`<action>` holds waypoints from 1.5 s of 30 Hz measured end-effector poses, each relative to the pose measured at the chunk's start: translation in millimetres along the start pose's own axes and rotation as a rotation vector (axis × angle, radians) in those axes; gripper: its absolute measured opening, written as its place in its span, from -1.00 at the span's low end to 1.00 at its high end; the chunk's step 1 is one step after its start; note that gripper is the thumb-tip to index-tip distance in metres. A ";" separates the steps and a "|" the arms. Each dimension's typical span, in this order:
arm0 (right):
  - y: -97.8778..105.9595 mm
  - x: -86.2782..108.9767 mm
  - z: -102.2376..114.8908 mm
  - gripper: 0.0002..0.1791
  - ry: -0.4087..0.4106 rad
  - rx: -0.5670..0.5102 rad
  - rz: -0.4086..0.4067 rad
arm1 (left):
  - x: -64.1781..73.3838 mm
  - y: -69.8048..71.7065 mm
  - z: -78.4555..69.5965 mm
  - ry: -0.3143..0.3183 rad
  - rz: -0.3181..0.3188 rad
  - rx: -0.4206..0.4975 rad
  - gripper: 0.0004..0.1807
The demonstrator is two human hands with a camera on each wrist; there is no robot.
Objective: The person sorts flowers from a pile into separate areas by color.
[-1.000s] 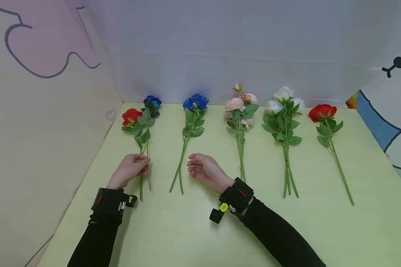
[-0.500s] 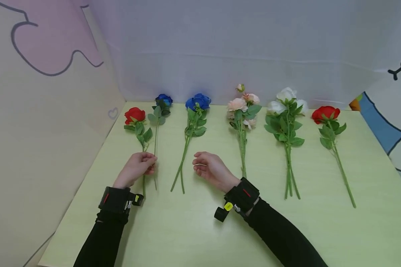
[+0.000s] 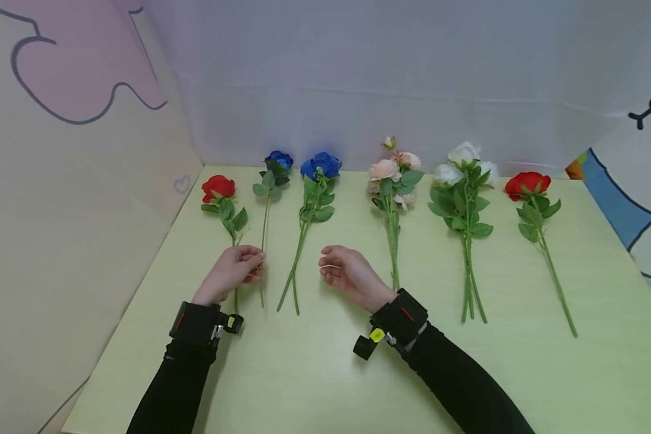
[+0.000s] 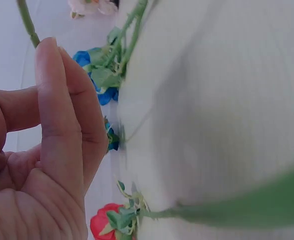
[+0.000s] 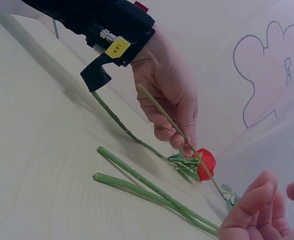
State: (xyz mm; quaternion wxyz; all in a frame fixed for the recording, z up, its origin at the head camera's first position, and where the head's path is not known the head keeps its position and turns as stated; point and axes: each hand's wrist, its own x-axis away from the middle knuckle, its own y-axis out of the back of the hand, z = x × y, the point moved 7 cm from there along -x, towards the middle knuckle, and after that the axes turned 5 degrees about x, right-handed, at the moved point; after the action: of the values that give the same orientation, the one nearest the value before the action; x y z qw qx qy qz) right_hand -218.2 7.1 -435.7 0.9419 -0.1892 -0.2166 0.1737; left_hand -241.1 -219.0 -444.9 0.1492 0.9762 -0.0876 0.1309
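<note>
My left hand [image 3: 229, 275] pinches the stem of a single dark blue rose [image 3: 279, 160] between thumb and fingertips. In the right wrist view that stem [image 5: 159, 107] rises off the table, its lower end free. Under the left hand lies a red rose [image 3: 219, 188], its stem partly hidden by the wrist. To the right of the held flower is a pair of blue roses [image 3: 321, 165] with crossed stems. My right hand [image 3: 352, 276] hovers right of those stems, fingers loosely bent and holding nothing.
Farther right along the table [image 3: 314, 386] lie a pink rose bunch [image 3: 385, 170], a white rose bunch [image 3: 449, 175] and another red rose [image 3: 528, 185]. A pale cloth backdrop [image 3: 358, 114] stands behind the flower heads, and a printed wall panel [image 3: 87, 199] borders the left side.
My left hand has carried the dark blue rose to the right, away from the red rose and closer to the blue pair. My right hand has drifted slightly right.
</note>
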 end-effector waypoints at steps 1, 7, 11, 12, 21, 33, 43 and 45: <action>0.8 0.1 0.0 -0.75 0.000 -0.004 -0.002 | -1.1 -1.8 -0.8 -0.002 0.007 0.010 -0.59; 3.8 1.6 1.2 -0.75 0.004 -0.015 -0.004 | -4.2 -12.7 -8.4 -0.006 0.050 0.106 -0.54; 5.8 2.5 2.4 -0.74 0.006 -0.016 -0.004 | -5.0 -20.7 -15.9 -0.015 0.066 0.147 -0.55; 6.3 2.8 2.7 -0.73 0.007 -0.016 -0.003 | -5.1 -22.8 -17.8 -0.018 0.070 0.151 -0.55; 10.4 4.9 5.1 -0.80 0.012 -0.013 -0.006 | -10.5 -48.5 -21.0 -0.022 0.138 0.072 -0.66; 12.2 5.6 8.1 -0.79 0.015 0.000 -0.007 | -14.0 -61.3 -28.6 -0.042 0.085 -0.351 -0.80; 22.8 5.2 15.5 -0.80 0.042 0.101 -0.067 | -15.7 -53.5 -40.8 -0.075 -0.029 -0.584 -0.67; 25.5 5.9 18.5 -0.77 0.050 0.157 -0.086 | -17.8 -56.0 -40.2 -0.055 -0.031 -0.626 -0.63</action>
State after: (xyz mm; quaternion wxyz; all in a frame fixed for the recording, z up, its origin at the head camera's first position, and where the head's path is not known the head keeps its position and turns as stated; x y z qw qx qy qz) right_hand -228.2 36.9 -429.3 0.9655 -0.1097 -0.1869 0.1446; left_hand -255.4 -151.4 -427.9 0.4419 0.8873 -0.1129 0.0688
